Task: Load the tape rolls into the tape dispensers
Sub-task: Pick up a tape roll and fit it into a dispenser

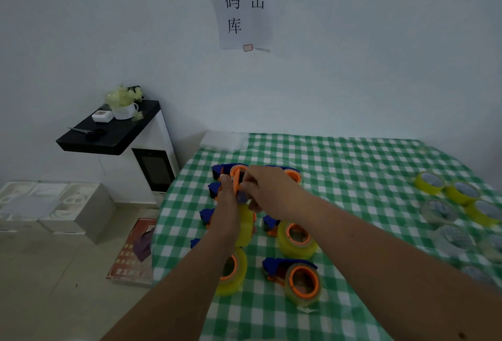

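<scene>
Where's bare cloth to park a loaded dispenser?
Free: the wide checked cloth between the dispensers and the loose rolls, and the strip along the wall. Crowded: the left cluster, where both hands work a dispenser, and the right edge with the rolls.

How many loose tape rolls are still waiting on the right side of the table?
At least 7: yellow rolls at the far right and; clear ones at and; one near the forearm. More may lie beyond the frame edge.
</scene>
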